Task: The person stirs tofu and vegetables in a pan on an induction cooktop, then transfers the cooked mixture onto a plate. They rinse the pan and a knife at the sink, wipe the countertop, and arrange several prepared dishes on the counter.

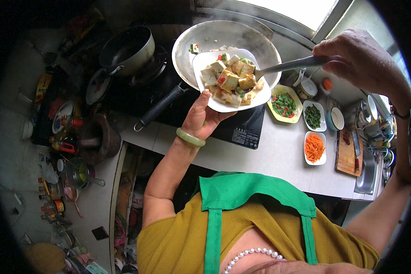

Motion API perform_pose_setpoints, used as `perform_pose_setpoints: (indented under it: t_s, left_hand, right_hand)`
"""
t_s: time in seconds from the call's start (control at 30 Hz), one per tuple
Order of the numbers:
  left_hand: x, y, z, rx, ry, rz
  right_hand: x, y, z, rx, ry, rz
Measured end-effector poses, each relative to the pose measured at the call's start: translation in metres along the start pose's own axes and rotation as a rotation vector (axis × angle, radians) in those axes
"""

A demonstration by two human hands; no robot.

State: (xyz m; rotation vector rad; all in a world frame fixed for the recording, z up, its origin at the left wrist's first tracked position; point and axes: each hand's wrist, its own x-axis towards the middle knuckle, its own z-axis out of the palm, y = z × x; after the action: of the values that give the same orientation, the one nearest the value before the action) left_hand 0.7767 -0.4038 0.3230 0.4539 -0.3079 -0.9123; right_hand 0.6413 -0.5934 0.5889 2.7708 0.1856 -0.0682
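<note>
My left hand (205, 116) grips the near rim of a white square dish (200, 63), thumb on top. Cubes of tofu (231, 80) with red and green pepper bits fill the dish. In my right hand (359, 56) is the handle of a metal cooking spatula or ladle (287, 64); its head rests among the tofu, partly hidden by it. Behind and below the dish lies a large wok (181, 44), its black handle (162, 104) pointing toward the lower left. A tofu cube (194, 48) and some other pieces cling to the wok's inside.
Left of the wok, a deep pan (126, 51) sits on a burner. An induction cooktop (248, 132) lies beneath the dish. At right are dishes of green peppers (283, 104), chopped greens (312, 116) and shredded carrot (314, 148), plus a cutting board (346, 161) with a knife (356, 145).
</note>
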Motion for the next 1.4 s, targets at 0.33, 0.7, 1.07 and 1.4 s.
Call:
perform_pose_setpoints:
  t_s: [0.33, 0.7, 1.07, 1.4]
  left_hand:
    - [0.007, -0.005, 0.002, -0.062, -0.025, -0.042]
    - [-0.008, 0.002, -0.001, -0.045, -0.016, -0.025]
    - [-0.023, 0.006, 0.007, -0.051, 0.112, -0.077]
    - [-0.063, 0.003, 0.016, 0.000, 0.244, -0.075]
  right_hand:
    - [-0.005, 0.034, -0.011, -0.076, 0.144, -0.142]
    - [-0.011, -0.001, -0.022, -0.541, 0.279, -0.103]
    - [-0.005, 0.083, 0.039, -0.230, 0.309, 0.066]
    - [0.125, 0.113, 0.157, -0.087, -0.054, 0.366]
